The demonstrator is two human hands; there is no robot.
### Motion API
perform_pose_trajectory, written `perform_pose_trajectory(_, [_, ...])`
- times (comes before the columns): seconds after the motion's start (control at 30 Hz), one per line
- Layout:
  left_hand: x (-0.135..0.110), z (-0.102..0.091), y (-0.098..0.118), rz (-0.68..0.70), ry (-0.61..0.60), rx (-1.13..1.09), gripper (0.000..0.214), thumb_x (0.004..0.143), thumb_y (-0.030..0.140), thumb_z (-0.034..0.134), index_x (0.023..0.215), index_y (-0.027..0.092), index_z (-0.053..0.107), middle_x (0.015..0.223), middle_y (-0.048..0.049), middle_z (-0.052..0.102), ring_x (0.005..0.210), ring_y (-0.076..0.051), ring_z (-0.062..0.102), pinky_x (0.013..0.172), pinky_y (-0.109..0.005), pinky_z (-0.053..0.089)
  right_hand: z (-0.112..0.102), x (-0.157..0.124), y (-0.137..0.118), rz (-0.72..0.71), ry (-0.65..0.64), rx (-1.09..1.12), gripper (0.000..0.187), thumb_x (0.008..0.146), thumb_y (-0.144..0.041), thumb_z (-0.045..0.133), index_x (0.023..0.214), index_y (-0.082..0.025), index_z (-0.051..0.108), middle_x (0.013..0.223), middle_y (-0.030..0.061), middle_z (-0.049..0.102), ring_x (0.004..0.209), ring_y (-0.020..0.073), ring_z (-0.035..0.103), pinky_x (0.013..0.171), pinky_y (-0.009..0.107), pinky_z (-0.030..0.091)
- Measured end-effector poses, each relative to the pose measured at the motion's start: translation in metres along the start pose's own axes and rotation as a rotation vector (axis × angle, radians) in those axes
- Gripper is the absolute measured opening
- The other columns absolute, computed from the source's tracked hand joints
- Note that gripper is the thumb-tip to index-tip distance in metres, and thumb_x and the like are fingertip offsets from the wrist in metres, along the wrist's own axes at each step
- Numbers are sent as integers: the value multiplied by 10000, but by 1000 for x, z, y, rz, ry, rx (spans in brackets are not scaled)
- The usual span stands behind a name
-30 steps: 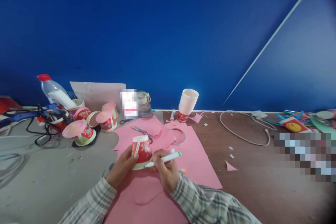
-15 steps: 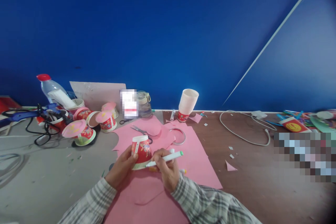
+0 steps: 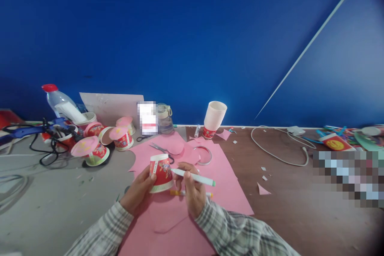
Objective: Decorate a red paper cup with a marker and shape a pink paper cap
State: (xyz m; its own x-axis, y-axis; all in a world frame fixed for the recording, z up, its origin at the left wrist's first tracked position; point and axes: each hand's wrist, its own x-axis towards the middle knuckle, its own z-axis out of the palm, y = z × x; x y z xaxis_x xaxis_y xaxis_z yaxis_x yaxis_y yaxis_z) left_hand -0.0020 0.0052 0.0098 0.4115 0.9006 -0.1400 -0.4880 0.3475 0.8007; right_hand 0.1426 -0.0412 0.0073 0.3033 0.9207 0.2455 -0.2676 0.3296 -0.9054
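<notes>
My left hand (image 3: pixel 138 192) grips an upside-down red paper cup (image 3: pixel 161 173) that stands on a pink paper sheet (image 3: pixel 222 184). My right hand (image 3: pixel 190 190) is closed around a white marker with a green end (image 3: pixel 195 177), its tip close to the cup's right side. A second pen with a yellow end (image 3: pixel 180 193) lies on the pink sheet under my right hand. Both forearms wear plaid sleeves.
Scissors (image 3: pixel 160 151) and a tape ring (image 3: pixel 204 155) lie on the pink sheet. A stack of paper cups (image 3: pixel 213 120) stands behind. Pink-topped cups (image 3: pixel 93 151), a bottle (image 3: pixel 58 102) and a glue gun (image 3: pixel 27 131) crowd the left. A white cable (image 3: pixel 282 144) lies at right.
My right hand has swung the marker round: its green end dropped from upper right to lower right, and the tip rose to the cup's side. The cup tilted slightly.
</notes>
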Motion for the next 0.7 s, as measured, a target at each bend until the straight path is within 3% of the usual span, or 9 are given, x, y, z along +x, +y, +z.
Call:
perform_pose_trajectory(0.13, [-1,1,0,0,-11,-32,450,558,289,707,976,134,644,819,-162,730,783,-381,613,629,-457,505,-1,-3,-1,-32,-48,-29,435,806,-534,446,988,-175,611,499,-15,573,299,96,383,293,191,350])
perform_pose_trajectory(0.27, [0,-1,-1,15,-9,-46,428,591,263,686,1000,146,634,870,-158,725,829,-386,599,675,-470,491,-3,-6,-6,-106,-70,-196,287,836,-391,478,962,-181,627,585,9,592,447,155,522,425,253,470])
perform_pose_trajectory(0.37, [0,-4,-1,22,-10,-57,404,611,244,669,1003,155,633,886,-159,727,867,-394,586,712,-485,478,-2,-6,-9,-199,-92,-296,206,818,-259,505,989,-222,612,705,19,601,591,190,574,541,283,491])
perform_pose_trajectory(0.5, [0,-3,0,24,-5,-78,364,616,246,660,967,152,652,872,-158,736,896,-403,575,735,-495,471,3,-7,-8,-296,-106,-411,226,767,-166,523,954,-246,624,743,14,590,643,208,577,603,299,477])
perform_pose_trajectory(0.7, [-2,-1,2,31,-58,-131,347,682,244,591,1006,127,632,903,-167,727,941,-400,553,772,-504,456,3,-8,-4,-353,-158,-483,341,745,-92,542,1051,-235,588,784,27,594,711,230,591,677,324,483])
